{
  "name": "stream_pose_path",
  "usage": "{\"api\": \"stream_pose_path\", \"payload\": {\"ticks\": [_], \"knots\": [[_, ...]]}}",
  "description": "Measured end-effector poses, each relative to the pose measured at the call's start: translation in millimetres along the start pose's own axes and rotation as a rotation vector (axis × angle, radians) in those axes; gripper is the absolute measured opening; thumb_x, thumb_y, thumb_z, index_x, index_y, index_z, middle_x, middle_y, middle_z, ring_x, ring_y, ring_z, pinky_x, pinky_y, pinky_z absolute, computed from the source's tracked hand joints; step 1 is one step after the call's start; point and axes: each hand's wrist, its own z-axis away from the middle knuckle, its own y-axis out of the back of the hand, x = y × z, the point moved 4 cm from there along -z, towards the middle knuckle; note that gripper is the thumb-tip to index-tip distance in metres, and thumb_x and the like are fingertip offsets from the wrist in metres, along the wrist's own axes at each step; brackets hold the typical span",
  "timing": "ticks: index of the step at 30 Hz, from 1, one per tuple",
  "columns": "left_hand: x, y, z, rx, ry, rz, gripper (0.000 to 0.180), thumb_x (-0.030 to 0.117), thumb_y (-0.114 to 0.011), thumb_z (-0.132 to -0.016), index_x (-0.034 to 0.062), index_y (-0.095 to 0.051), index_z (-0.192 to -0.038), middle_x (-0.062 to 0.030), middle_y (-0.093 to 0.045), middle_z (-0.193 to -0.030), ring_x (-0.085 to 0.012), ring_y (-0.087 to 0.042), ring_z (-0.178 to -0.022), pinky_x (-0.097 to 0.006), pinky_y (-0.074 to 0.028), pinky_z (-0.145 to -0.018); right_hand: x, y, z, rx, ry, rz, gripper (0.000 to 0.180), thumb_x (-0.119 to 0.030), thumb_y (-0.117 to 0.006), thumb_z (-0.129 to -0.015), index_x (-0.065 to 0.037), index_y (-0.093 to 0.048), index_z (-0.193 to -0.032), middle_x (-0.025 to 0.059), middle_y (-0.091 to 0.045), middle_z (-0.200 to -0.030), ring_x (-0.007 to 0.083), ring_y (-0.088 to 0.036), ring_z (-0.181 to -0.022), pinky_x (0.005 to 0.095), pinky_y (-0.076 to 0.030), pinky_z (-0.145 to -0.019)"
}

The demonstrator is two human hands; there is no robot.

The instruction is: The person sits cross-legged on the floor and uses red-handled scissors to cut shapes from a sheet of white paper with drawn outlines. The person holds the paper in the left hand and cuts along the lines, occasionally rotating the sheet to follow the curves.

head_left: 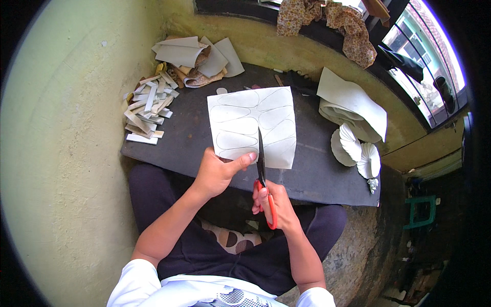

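A white sheet [235, 125] with several rounded petal-like outlines drawn on it is held up over the dark table. My left hand [220, 171] pinches its lower edge, thumb on top, the other fingers hidden beneath. My right hand [273, 202] grips red-handled scissors [261, 158], with fingers through the loops. The dark blades point away from me and lie at the sheet, between the left and right groups of outlines. How far the cut runs is hard to make out.
The black table [189, 133] carries a pile of pale strips [148, 110] at left and folded sheets [189, 56] behind it. At right are a rolled white sheet [353, 102] and white pleated shell-like pieces [350, 146]. A green stool [422, 211] stands farther right.
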Motion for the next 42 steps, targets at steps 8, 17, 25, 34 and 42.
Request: {"api": "stream_pose_path", "payload": {"ticks": [8,17,25,34,42], "knots": [[-2,-1,0,0.007,-0.004,-0.027,0.026,0.023,-0.081,-0.089,0.0014,-0.071,-0.1,-0.0031,-0.07,-0.085,-0.0092,-0.063,-0.072,-0.025,-0.05,-0.063,0,0,1,0.007,-0.012,0.007,0.079,-0.076,-0.04,-0.096,0.001,-0.052,-0.079,0.0053,-0.053,-0.063,0.0154,-0.063,-0.056,0.0297,-0.053,-0.054],[2,3,-1,-0.025,0.008,-0.029,0.027,0.025,-0.081,-0.088,0.0031,-0.071,-0.099,-0.0025,-0.069,-0.083,-0.0088,-0.062,-0.07,-0.024,-0.049,-0.062,-2,5,2,-0.002,-0.04,0.017,0.081,-0.079,-0.042,-0.093,0.0,-0.051,-0.077,0.0032,-0.051,-0.063,0.0142,-0.061,-0.055,0.0296,-0.052,-0.051],[-2,13,-4,-0.066,0.077,-0.063,0.028,0.026,-0.082,-0.086,0.0043,-0.071,-0.1,-0.0012,-0.068,-0.084,-0.0083,-0.059,-0.072,-0.025,-0.048,-0.064,4,9,2,-0.008,-0.081,0.065,0.087,-0.086,-0.044,-0.087,0.0,-0.052,-0.075,0.0046,-0.054,-0.06,0.0162,-0.064,-0.054,0.0319,-0.054,-0.051],[-4,14,-6,-0.079,0.064,-0.043,0.025,0.026,-0.082,-0.087,0.0048,-0.073,-0.095,0.0012,-0.065,-0.077,-0.0061,-0.054,-0.067,-0.024,-0.044,-0.061,-5,10,3,-0.007,-0.064,0.064,0.086,-0.086,-0.046,-0.086,-0.001,-0.049,-0.075,0.0045,-0.053,-0.059,0.0158,-0.063,-0.052,0.0321,-0.052,-0.051],[0,14,-6,-0.082,0.069,-0.011,0.027,0.028,-0.083,-0.086,0.0048,-0.072,-0.095,0.0023,-0.063,-0.076,-0.0052,-0.052,-0.067,-0.023,-0.042,-0.059,-3,11,4,0.001,-0.07,0.084,0.086,-0.085,-0.047,-0.087,-0.001,-0.049,-0.07,0.0046,-0.052,-0.056,0.016,-0.062,-0.051,0.0322,-0.051,-0.05]]}}
